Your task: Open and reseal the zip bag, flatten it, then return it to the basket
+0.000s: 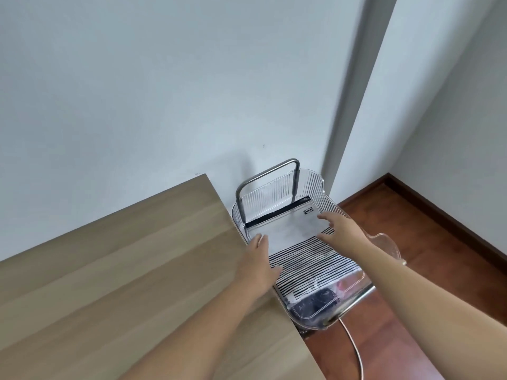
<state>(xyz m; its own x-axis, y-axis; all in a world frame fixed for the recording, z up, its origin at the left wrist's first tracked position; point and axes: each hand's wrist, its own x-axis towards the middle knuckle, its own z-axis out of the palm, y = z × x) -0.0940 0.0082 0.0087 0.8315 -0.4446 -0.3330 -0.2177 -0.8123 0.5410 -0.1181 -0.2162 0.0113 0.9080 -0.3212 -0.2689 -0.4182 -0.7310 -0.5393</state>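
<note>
bag in the basket, hands on it

we see the zip bag [290, 229] lying flat in the clear basket [315, 179] beside the tabletop [123, 270]. whether this is the start or the return, we cannot tell. our left hand [260, 261] and right hand [343, 229] rest on its edges, fingers spread loosely, gripping nothing. a small label reads "ikea".

Both bare forearms extend forward from the lower edge of the view, converging slightly. The left hand [259, 260] lies palm down, fingers straight and close together, thumb angled toward the right (inner) side. The right hand [341, 229] is also palm down, fingers spread and extended leftward, thumb set apart below them. Neither hand is closed.
</note>
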